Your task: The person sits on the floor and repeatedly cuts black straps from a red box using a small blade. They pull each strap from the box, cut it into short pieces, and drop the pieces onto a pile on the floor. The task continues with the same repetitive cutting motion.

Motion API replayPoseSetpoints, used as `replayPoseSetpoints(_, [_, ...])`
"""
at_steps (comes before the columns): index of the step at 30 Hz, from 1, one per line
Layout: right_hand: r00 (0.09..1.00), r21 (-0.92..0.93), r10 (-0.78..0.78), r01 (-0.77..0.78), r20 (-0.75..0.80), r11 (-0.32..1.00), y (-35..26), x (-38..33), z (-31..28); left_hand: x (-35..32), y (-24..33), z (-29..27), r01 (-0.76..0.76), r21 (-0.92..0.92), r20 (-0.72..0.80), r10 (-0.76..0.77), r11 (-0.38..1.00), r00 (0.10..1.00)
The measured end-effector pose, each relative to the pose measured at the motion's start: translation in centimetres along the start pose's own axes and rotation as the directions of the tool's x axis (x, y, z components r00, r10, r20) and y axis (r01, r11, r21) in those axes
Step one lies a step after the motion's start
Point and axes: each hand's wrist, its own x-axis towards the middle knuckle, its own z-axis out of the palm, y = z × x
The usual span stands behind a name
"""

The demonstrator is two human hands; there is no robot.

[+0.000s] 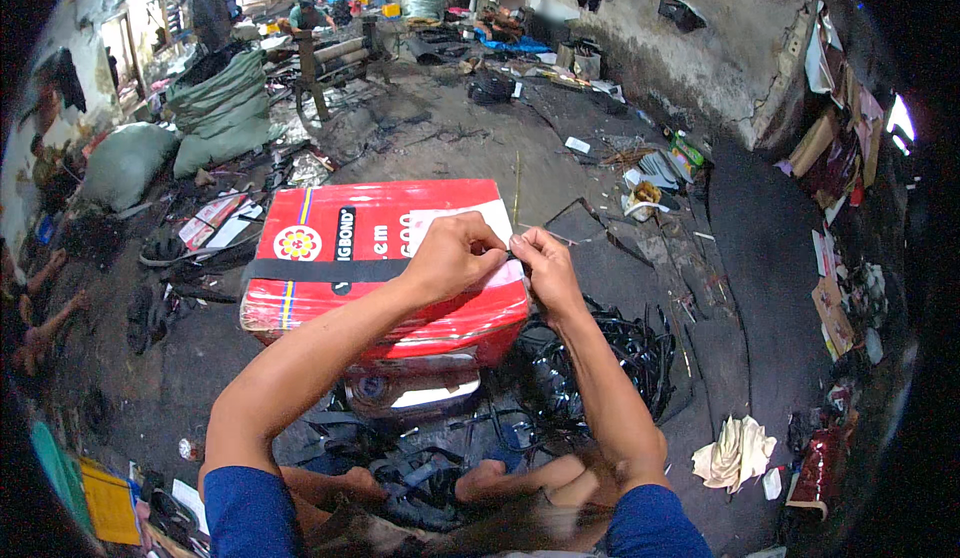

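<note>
In front of me stands a red carton (390, 328) wrapped in shiny film, with a flower emblem and a yellow-and-blue stripe. A flat black strap (325, 270) runs across its top from the left side and passes under my left hand (455, 256). That hand is closed in a pinch at the carton's right end. My right hand (550, 273) is closed too, thumb and fingers pinching a small dark end that looks like the strap's. The fingertips of both hands nearly meet there. What exactly lies inside the left fingers is hidden.
A tangle of glossy black strips (620, 368) lies right of the carton, and a pale crumpled cloth (735, 453) farther right. Large green sacks (225, 108) stand at the back left. Another person's arm (50, 328) shows at the left edge. Scraps litter the floor.
</note>
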Motion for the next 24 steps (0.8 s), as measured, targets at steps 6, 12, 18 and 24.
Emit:
replayPoseSetpoints(6, [0.924,0.552,0.357,-0.371,0.139,0.746,0.4,-2.1,-1.0,0.4,0.2,1.9,-0.113,-0.060,-0.061,0.110,0.992,0.992])
replayPoseSetpoints(12, [0.925,0.158,0.380,-0.376,0.003,0.913,-3.5,0.1,-2.5,0.7,-0.2,1.5,-0.081,-0.103,-0.052,0.076,0.991,0.996])
replayPoseSetpoints(18, [0.948,-0.765,-0.305,0.133,-0.086,0.630,-1.9,4.1,-0.2,0.6,0.0,1.3,-0.047,-0.055,-0.038,0.045,0.997,0.998])
replayPoseSetpoints(24, [0.940,-0.412,-0.228,0.109,-0.252,0.904,8.9,3.2,-1.8,0.8,-0.3,0.9,-0.014,-0.060,0.028,0.016,0.998,0.999])
